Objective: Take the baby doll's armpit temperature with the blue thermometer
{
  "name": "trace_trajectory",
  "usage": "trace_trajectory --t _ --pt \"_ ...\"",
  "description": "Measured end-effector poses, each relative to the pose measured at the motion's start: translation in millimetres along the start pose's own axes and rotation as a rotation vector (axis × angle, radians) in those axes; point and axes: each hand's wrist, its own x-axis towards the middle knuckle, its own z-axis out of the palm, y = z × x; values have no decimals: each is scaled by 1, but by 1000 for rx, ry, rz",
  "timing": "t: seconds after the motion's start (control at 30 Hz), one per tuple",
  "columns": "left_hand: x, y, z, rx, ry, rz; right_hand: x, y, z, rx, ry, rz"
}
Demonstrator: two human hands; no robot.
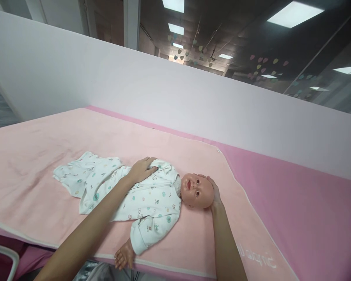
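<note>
A baby doll lies on its back across a pink blanket, its head to the right. It wears a white patterned onesie whose leg part spreads flat to the left. My left hand rests on the doll's chest by its far shoulder, thumb apart from the fingers, which lie over the sleeve. My right hand cups the crown of the doll's head from the right and beneath; most of its fingers are hidden behind the head. The doll's near hand sticks out of its sleeve at the blanket's front edge.
Under the blanket is a pink padded surface, seen at the right and along the back. A white low wall runs behind it, with glass above. A white curved frame stands at the lower left.
</note>
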Motion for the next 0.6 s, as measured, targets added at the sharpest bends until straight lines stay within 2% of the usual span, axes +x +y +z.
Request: trace_trajectory --t 0.1,0.37,0.6 --pt "0 1 -1 8 2 0 -1 -1 0 71 -12 48" --pt "0 0 0 14 5 5 0 0 0 80 39 23" --pt "-1 1 -1 0 1 7 0 -1 0 27 25 -131"
